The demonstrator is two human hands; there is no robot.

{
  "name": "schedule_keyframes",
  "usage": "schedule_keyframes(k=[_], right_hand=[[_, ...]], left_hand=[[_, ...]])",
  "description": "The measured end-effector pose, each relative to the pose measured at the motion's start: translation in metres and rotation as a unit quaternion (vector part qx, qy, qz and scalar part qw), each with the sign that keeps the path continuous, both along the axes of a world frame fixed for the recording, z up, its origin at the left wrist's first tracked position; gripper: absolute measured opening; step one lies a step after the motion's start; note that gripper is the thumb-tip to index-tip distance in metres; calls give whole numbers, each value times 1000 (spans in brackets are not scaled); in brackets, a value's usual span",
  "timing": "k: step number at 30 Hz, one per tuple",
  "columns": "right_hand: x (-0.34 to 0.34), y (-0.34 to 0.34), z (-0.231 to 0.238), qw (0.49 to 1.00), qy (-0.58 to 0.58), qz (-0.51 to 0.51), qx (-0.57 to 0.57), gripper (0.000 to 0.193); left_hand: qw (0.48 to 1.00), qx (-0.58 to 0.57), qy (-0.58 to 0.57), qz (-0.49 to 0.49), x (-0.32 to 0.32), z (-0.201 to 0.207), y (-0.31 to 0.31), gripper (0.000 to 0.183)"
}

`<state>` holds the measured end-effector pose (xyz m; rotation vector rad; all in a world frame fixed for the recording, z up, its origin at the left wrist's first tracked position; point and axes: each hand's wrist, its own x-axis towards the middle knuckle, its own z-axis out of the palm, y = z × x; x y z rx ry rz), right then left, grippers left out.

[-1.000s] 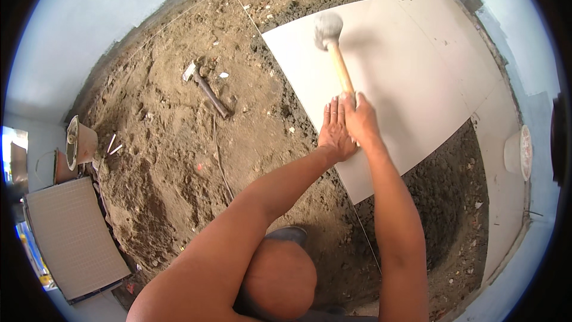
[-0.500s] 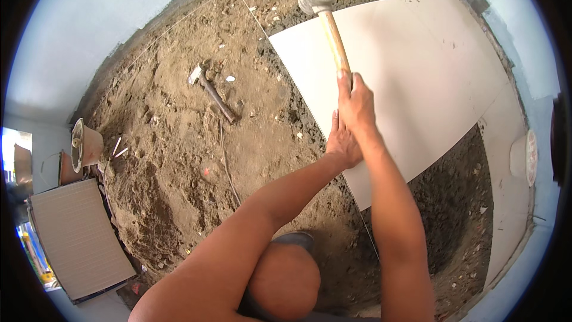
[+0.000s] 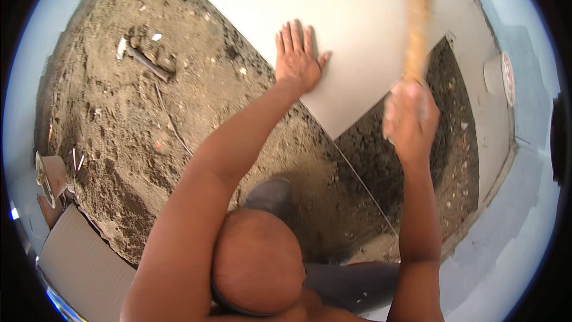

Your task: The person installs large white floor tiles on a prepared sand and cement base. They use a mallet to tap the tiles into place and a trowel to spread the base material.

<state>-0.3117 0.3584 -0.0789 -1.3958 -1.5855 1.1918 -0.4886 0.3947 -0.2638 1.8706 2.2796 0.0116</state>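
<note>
A large off-white tile [image 3: 351, 77] lies on a bed of sand and dark mortar. My left hand [image 3: 300, 62] rests flat on it near its left edge, fingers spread. In my right hand [image 3: 412, 116] is a mallet [image 3: 418, 30], gripped by its wooden handle, over the tile's right edge and the dark mortar beside it. The handle is blurred, and the mallet's head is mostly cut off at the top. A taut string [image 3: 366, 182] runs along the tile's left side toward me.
A claw hammer [image 3: 146, 61] and a thin rod or cord [image 3: 170, 119] lie on the sand at left. Near the left wall are a bucket [image 3: 55, 174] and a stack of tiles [image 3: 86, 262]. More tiles [image 3: 491, 137] line the right wall, with a white container [image 3: 494, 76] there.
My right hand has swung the mallet right, away from my left hand. My left hand now shows spread on the tile, no longer behind the right wrist. The whole view has shifted.
</note>
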Motion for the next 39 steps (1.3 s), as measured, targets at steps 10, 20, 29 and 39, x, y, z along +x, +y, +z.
schedule_keyframes(k=[10,20,29,39], right_hand=[[103,-51,-55,982,-134,12,-129,37],[127,-63,-90,960,-212,-12,-185,40],[116,-34,-117,980,-190,-58,-28,43],[99,60,-126,964,-209,-162,-37,52]], left_hand=[[999,-28,33,17,-4,-3,-1,78],[999,-37,38,9,7,-6,3,74],[992,-100,59,-56,13,30,17,91],[982,-174,75,-11,24,47,42,92]])
